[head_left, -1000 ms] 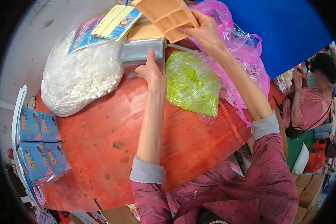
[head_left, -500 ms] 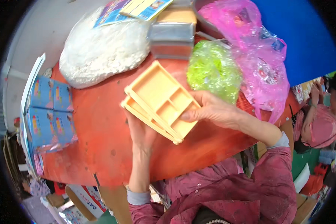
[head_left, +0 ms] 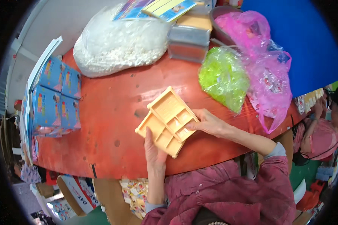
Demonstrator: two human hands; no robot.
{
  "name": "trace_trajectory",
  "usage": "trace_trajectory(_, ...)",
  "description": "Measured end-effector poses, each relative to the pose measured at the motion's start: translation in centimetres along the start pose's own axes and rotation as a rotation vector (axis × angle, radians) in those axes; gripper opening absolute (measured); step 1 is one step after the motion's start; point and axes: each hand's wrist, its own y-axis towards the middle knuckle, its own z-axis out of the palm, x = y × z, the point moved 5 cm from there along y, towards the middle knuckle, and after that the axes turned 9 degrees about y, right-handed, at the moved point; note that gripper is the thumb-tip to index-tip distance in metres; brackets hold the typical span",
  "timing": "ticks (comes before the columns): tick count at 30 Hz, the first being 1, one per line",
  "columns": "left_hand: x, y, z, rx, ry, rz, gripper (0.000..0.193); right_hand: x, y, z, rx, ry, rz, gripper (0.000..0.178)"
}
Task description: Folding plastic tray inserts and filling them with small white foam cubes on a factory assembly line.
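Two pale yellow plastic compartment trays are held one partly over the other above the red table. The upper tray (head_left: 169, 106) has one large compartment and several small ones. My right hand (head_left: 211, 123) grips it at its right edge, thumb on top near the small compartments. The lower tray (head_left: 149, 126) shows on the left, its right part covered by the upper one. My left hand (head_left: 155, 152) holds it at its lower left edge, thumb over the rim and the other fingers hidden beneath.
On the red table (head_left: 112, 150) lie a clear bag of small white pieces (head_left: 120, 48), a clear bag of lime-green pieces (head_left: 223, 77) and pink plastic bags (head_left: 270, 78). Blue boxes (head_left: 50, 107) stand at left, a grey lidded container (head_left: 188, 43) at the back. Another person (head_left: 323, 129) sits far right.
The trays, nearly stacked before, have slid apart, with the lower one now showing more to the left. Both hands sit lower in view, and the left thumb now shows over the lower tray.
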Motion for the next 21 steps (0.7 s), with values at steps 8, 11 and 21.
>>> trace_trajectory(8,-1.8,-2.1,-2.2,0.154,-0.106,-0.053,0.071,7.5,0.4,-1.3,-0.228,-0.024,-0.006,0.044)
trace_trajectory(11,-2.1,-2.7,-2.3,0.044,-0.040,-0.002,0.071,8.3,0.5,0.2,-0.149,-0.084,0.055,0.047)
trace_trajectory(21,-4.2,-5.0,-4.7,0.007,-0.100,0.182,0.059,2.5,4.9,4.6,-0.040,-0.064,0.210,0.043)
